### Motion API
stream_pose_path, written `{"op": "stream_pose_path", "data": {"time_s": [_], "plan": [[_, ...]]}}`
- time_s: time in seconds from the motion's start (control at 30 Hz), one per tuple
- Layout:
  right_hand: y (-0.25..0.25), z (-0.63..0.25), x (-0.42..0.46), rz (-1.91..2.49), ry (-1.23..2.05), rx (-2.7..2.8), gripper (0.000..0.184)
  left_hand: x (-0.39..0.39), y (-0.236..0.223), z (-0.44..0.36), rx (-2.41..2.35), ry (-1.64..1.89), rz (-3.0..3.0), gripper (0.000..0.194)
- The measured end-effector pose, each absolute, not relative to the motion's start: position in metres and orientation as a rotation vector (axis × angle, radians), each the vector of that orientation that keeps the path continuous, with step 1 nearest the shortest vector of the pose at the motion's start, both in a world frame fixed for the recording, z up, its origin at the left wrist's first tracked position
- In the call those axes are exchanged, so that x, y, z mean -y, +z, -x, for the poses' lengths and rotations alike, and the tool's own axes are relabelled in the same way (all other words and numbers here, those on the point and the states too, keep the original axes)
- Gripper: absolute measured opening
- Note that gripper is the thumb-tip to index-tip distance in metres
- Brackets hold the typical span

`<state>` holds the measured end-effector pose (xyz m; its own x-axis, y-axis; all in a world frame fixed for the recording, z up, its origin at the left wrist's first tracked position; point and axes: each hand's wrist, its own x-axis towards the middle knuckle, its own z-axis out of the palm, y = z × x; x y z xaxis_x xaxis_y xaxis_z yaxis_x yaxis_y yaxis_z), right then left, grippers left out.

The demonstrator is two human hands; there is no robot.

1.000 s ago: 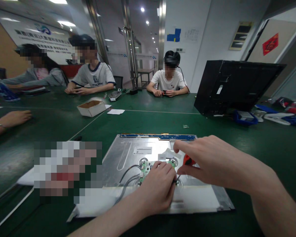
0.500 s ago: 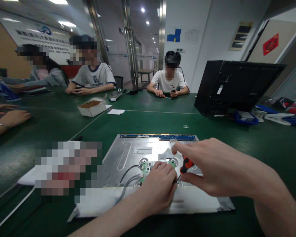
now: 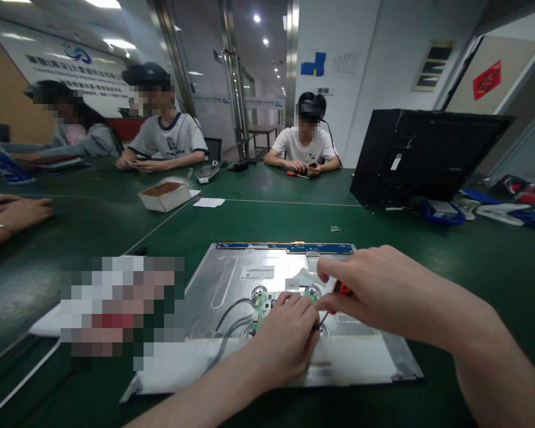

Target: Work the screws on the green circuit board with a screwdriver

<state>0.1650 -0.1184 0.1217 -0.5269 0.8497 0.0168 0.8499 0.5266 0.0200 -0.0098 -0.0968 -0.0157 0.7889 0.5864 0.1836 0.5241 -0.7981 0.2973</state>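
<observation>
A silver metal panel (image 3: 232, 279) lies flat on the green table (image 3: 267, 220) in front of me. A small green circuit board (image 3: 264, 303) with grey cables (image 3: 232, 321) sits near its middle. My left hand (image 3: 285, 342) rests on the board, fingers curled over its right part. My right hand (image 3: 378, 291) grips a red-and-black screwdriver (image 3: 341, 289), whose thin shaft points down to the panel beside my left fingers. A blue strip (image 3: 285, 247) runs along the panel's far edge.
A black monitor shell (image 3: 423, 157) stands at the right, with blue and white bags (image 3: 446, 211) beside it. An open cardboard box (image 3: 166, 196) and white paper (image 3: 209, 202) lie further back. Three people sit across the table; another person's hands (image 3: 9, 214) rest at the left.
My right hand has turned over the screwdriver, hiding more of its red handle than half a second ago. My left hand stays on the board. The far person has laid a screwdriver down.
</observation>
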Motion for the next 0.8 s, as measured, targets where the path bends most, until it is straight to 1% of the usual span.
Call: {"op": "stream_pose_path", "data": {"time_s": [0.07, 0.13, 0.2, 0.27, 0.4, 0.5, 0.57, 0.7, 0.8], "plan": [[0.1219, -0.1649, 0.1185, 1.511, -0.037, 2.756, 0.01, 0.097, -0.0152, 0.0097, -0.865, 0.389, -2.745, 0.007], [0.123, -0.1656, 0.1207, 1.468, -0.006, 2.769, 0.003, 0.097, -0.0155, 0.0093, -0.869, 0.375, -2.748, 0.008], [0.1247, -0.1659, 0.1241, 1.431, 0.031, 2.775, 0.01, 0.0966, -0.0164, 0.009, -0.871, 0.363, -2.753, 0.009], [0.126, -0.165, 0.1271, 1.421, 0.06, 2.778, 0.014, 0.0963, -0.017, 0.009, -0.867, 0.363, -2.753, 0.01], [0.1251, -0.1606, 0.1268, 1.484, -0.019, 2.759, 0.01, 0.0962, -0.015, 0.0089, -0.869, 0.346, -2.741, 0.015], [0.123, -0.1601, 0.125, 1.488, -0.069, 2.77, 0.008, 0.0962, -0.0132, 0.0088, -0.874, 0.335, -2.736, 0.015], [0.1228, -0.1618, 0.1254, 1.449, -0.027, 2.787, 0.008, 0.096, -0.0138, 0.0088, -0.862, 0.34, -2.745, 0.013], [0.125, -0.1636, 0.1273, 1.368, 0.086, 2.816, 0.016, 0.0956, -0.0177, 0.0084, -0.854, 0.35, -2.762, 0.011], [0.1256, -0.1608, 0.1252, 1.391, 0.102, 2.796, 0.016, 0.0956, -0.0188, 0.0079, -0.863, 0.349, -2.773, 0.012]]}}
